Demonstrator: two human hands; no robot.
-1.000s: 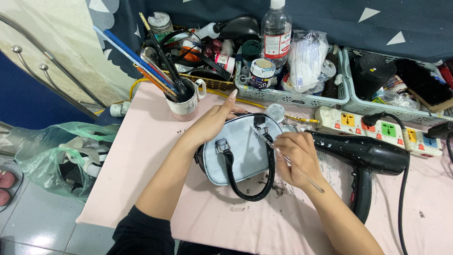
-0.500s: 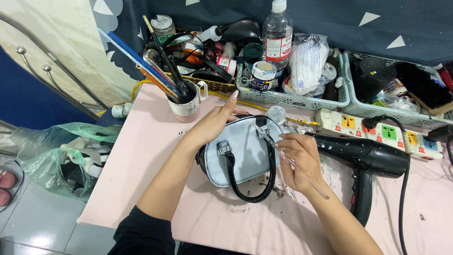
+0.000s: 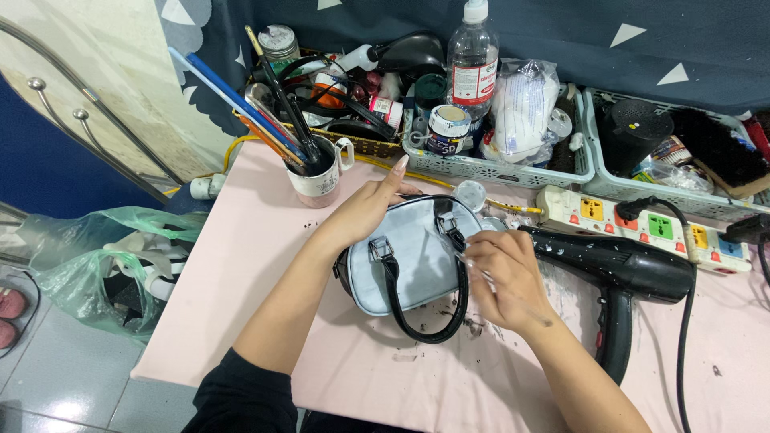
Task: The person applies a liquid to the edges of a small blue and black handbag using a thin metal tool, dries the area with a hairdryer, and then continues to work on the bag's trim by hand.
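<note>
Pink tabletop point(image 3: 241, 265) against a dark blue curtain with pale triangles, flecked with dark crumbs near the middle. At centre, a small pale blue handbag point(image 3: 409, 256) lying on its side, black handle looping toward the near edge. Left hand point(image 3: 365, 210) flat across the bag's upper left corner, fingers stretched and pressing down — no closed grip, just a steadying palm. Right hand point(image 3: 505, 277) at the bag's right edge beside the black strap fitting, fingers pinched shut around a thin brush point(image 3: 501, 287), its tip touching the bag near the hardware.

Just right of that hand, a black hair dryer point(image 3: 618, 269) lying on the table, paint-spattered, cord trailing off to the right. Behind it, a white power strip point(image 3: 642, 224) with coloured sockets, one black plug in. Behind the bag, a mug point(image 3: 317, 180) crammed with brushes and pencils, and pale green plastic baskets point(image 3: 513, 172) holding a clear bottle, small paint jars and a wad of white cloth in plastic. Off the table's left edge — a green plastic bag point(image 3: 88, 265) on the grey tiled floor.
</note>
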